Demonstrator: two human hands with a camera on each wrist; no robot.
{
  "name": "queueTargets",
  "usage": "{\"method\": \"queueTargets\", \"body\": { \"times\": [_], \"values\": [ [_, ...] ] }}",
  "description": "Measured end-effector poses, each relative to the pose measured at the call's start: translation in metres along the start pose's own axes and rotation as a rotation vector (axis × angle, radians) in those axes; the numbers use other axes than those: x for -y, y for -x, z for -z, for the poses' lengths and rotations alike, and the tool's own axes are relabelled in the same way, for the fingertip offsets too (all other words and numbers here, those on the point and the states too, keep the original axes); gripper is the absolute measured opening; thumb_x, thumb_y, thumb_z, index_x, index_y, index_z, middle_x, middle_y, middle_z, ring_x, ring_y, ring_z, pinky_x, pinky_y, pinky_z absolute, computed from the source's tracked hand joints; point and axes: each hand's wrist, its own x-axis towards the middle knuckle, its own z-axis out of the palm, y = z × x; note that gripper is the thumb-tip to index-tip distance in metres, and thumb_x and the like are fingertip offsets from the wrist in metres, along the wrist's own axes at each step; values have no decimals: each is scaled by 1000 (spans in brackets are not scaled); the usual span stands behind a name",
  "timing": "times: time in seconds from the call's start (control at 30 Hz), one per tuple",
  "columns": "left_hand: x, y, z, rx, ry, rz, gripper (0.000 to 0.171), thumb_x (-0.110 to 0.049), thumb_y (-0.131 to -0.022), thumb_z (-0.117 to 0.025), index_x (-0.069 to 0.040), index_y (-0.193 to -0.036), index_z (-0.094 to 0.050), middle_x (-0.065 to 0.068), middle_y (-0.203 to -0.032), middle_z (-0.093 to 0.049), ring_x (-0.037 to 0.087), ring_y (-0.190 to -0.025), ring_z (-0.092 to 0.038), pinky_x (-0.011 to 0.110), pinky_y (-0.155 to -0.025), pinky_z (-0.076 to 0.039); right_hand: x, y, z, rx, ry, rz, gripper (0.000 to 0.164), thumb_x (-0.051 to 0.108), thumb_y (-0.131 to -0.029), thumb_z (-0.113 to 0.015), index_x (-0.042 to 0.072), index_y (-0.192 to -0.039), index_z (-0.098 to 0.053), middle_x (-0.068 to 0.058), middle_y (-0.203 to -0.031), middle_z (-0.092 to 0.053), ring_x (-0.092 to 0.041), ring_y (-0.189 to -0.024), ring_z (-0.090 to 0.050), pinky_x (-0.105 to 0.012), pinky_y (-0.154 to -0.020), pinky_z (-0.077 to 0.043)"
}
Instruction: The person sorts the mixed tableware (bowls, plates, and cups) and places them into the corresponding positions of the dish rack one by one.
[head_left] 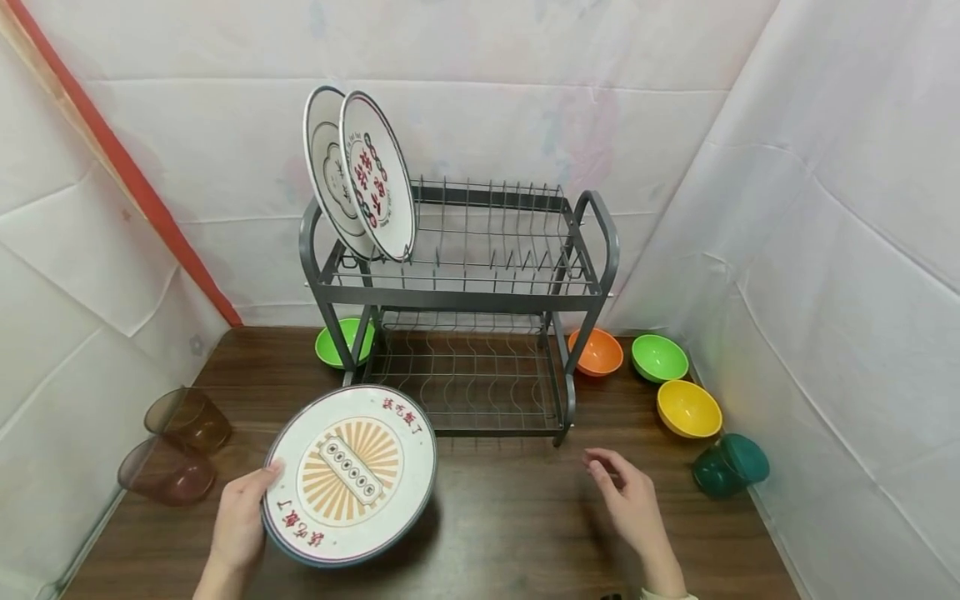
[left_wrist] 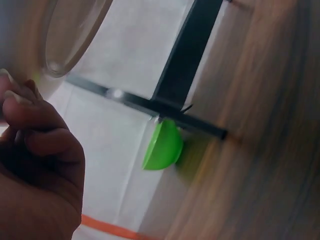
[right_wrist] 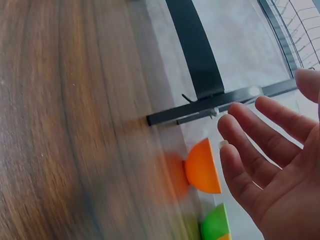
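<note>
My left hand grips a round white plate by its left edge, thumb on the upper face and fingers beneath. The plate has a dark rim, red characters and an orange ray pattern, and is held above the table in front of the rack. In the left wrist view the fingers curl under the plate's underside. My right hand is over the table at the right with nothing in it, its fingers loosely bent; the right wrist view shows them spread apart. A two-tier dark dish rack stands ahead.
Two plates stand upright in the rack's upper left. Green bowl sits behind its left leg. Orange, green and yellow bowls and a teal cup line the right. Two brownish cups stand left.
</note>
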Motion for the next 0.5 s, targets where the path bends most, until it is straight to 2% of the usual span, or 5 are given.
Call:
{"method": "queueTargets", "body": {
  "times": [0.23, 0.4, 0.5],
  "values": [
    [14, 1, -22, 73, -87, 41, 44, -7, -106, -43, 11, -73, -66, 6, -61, -66, 13, -52, -62, 24, -55, -49, 4, 3, 2, 3, 43, -48, 25, 32, -101, -60, 14, -115, -70, 2, -106, -72, -16, -96, -66, -32, -78, -54],
    [20, 0, -41, 122, -190, 76, 44, -11, -106, -44, 9, -72, -65, 6, -61, -64, 15, -53, -61, 26, -57, -48, 9, 5, -6, 15, 22, -3, 22, 27, -100, -64, 13, -114, -71, 2, -106, -72, -15, -94, -67, -34, -78, -55],
    [23, 1, -54, 170, -191, 76, 43, -10, -105, -45, 10, -72, -64, 6, -58, -63, 14, -50, -59, 26, -54, -48, 12, 7, -13, 14, -10, 32, 18, 23, -98, -66, 13, -112, -71, 0, -105, -72, -13, -92, -67, -32, -77, -55]
  ]
}}
